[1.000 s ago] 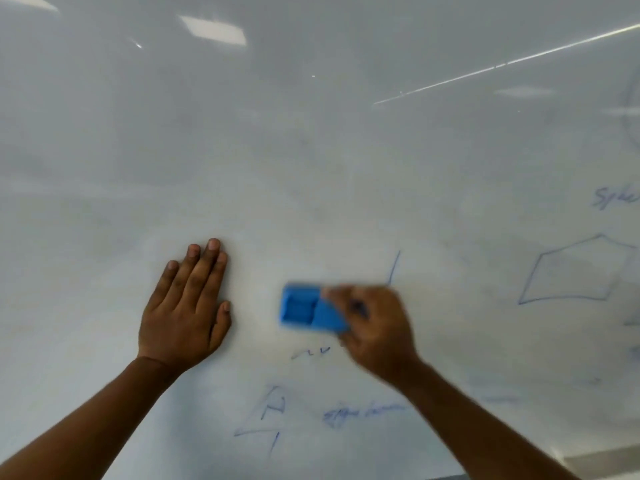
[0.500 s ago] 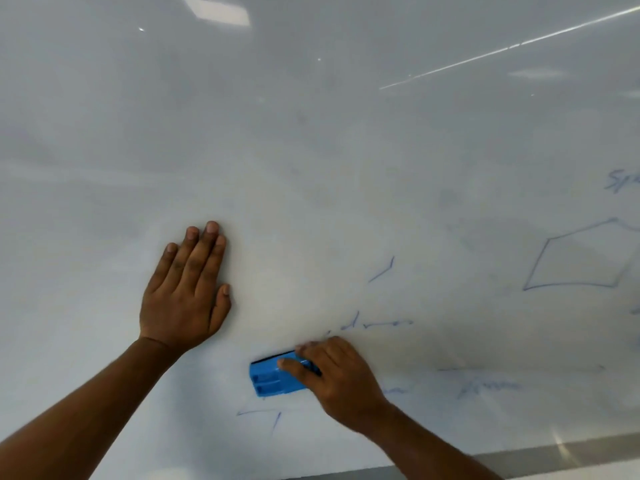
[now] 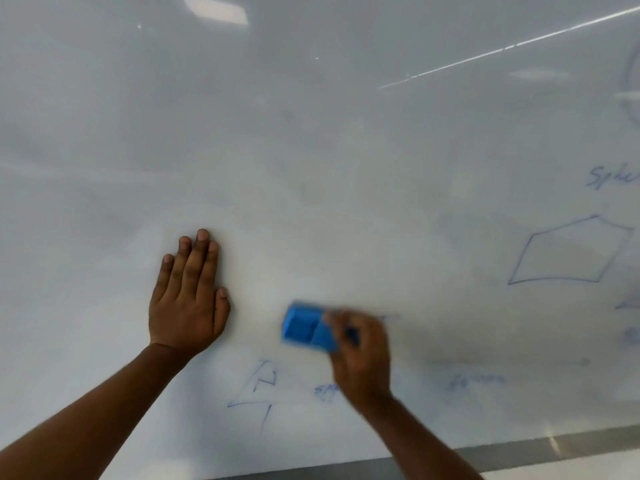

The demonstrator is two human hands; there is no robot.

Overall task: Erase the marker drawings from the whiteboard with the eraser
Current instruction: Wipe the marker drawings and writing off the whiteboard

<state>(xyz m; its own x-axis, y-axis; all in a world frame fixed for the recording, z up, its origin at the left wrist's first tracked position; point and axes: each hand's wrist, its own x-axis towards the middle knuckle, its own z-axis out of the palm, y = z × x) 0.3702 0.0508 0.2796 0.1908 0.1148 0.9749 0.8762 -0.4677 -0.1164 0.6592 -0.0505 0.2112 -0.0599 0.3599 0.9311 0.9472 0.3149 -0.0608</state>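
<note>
The whiteboard (image 3: pixel 311 150) fills the view. My right hand (image 3: pixel 360 355) grips a blue eraser (image 3: pixel 304 329) and holds it against the board at lower centre, blurred by motion. Flat on the board to its left, fingers straight, rests my left hand (image 3: pixel 188 299). Blue marker remnants lie below the eraser: a partly wiped triangle (image 3: pixel 256 389) and smudged writing (image 3: pixel 327 391). A blue pentagon outline (image 3: pixel 568 252) stands at the right, with a written word (image 3: pixel 613 176) above it.
The board's grey metal bottom frame (image 3: pixel 554 448) runs along the lower right. Faint smeared writing (image 3: pixel 478 381) sits right of my right forearm. More blue marks are cut off at the right edge (image 3: pixel 630 303). Ceiling lights reflect in the upper board.
My right hand has swept the eraser up and to the right from its lower position half a second ago. The short blue strokes above it are gone. My left hand stays planted.
</note>
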